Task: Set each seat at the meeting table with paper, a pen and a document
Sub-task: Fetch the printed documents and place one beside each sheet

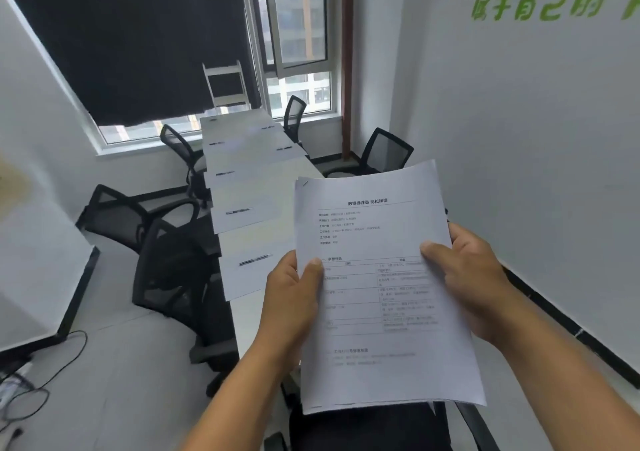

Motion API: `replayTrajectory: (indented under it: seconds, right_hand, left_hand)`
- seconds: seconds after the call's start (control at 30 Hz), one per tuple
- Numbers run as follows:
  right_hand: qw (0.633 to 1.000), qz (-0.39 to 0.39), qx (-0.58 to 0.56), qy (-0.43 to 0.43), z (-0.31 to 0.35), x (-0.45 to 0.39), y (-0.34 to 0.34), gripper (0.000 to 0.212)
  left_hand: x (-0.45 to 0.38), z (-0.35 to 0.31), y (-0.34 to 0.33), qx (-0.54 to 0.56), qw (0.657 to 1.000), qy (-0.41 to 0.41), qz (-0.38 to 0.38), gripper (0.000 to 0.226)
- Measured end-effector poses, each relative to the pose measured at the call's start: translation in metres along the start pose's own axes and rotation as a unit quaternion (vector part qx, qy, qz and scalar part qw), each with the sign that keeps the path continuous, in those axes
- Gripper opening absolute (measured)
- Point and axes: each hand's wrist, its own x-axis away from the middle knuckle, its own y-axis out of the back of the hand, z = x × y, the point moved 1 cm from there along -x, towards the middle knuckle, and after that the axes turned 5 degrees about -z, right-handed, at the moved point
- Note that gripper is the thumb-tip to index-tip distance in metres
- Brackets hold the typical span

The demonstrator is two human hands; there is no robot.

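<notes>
- While your left hand and right hand each pinch a side edge of the document stack, held in the air over the near end of the worktop, loose sheets could fan out and slip if either grip slackens as you peel one off.
- Beyond the stack, blank paper with a pen lies at each left-side seat; setting a document down carelessly could roll that pen.
- You cannot see the near right-side places: the stack hides them.
- Farther places blur.
</notes>
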Motion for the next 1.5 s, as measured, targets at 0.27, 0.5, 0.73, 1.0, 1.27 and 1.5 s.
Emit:
replayTrajectory:
  seconds: [0.27,0.5,0.73,1.0,1.27,1.5]
  right_hand:
    - [0.999,0.035,0.019,-0.024,-0.029,-0.024,-0.045,0.016]
    - [0.998,0.048,0.045,-0.004,-0.041,-0.045,-0.057,0.018]
    - [0.998,0.063,0.031,0.0,-0.076,-0.082,-0.055,0.023]
    - [0.994,0.091,0.035,-0.044,-0.132,-0.135,-0.038,0.026]
    - [0.986,0.13,0.06,-0.086,-0.172,-0.176,-0.029,0.015]
    - [0.978,0.14,0.091,-0.122,-0.207,-0.192,-0.031,0.011]
  left_hand:
    - [-0.026,0.032,0.034,0.013,0.998,0.027,-0.05,0.019]
    - [-0.04,0.046,0.042,0.015,0.996,0.028,-0.08,0.017]
    - [-0.049,0.074,0.037,0.108,0.987,0.108,-0.048,0.028]
    - [-0.066,0.133,0.011,0.095,0.984,0.132,-0.075,0.037]
    - [-0.089,0.182,-0.005,0.134,0.967,0.181,-0.119,0.035]
    - [-0.095,0.212,-0.003,0.139,0.957,0.212,-0.138,0.031]
